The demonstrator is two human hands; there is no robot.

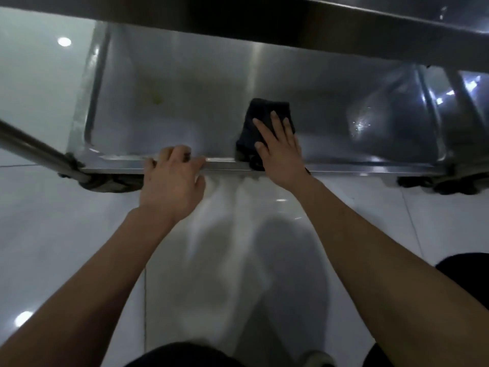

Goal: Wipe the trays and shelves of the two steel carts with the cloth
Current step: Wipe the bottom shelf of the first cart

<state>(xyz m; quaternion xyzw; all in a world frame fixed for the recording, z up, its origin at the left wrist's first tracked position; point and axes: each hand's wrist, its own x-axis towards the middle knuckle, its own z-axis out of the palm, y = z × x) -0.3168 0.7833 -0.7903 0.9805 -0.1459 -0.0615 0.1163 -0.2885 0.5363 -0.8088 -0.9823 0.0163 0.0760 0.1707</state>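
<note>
I look down at the bottom shelf (169,83) of a steel cart, a shallow tray with a raised rim. A dark cloth (260,112) lies on the shelf against the near rim, partly draped over it. My right hand (280,147) presses flat on the cloth, fingers spread. My left hand (172,178) curls over the shelf's near rim (344,166) and grips it. A yellowish smear (156,98) marks the shelf's left part. Wet specks (361,125) glint on its right part.
The upper shelf's edge (238,17) crosses overhead at the top. A steel leg tube (34,149) slants in at the left to a caster (111,184). Another caster (449,185) sits at the right. White glossy floor tiles (79,234) lie below. My dark-clothed knees show at the bottom.
</note>
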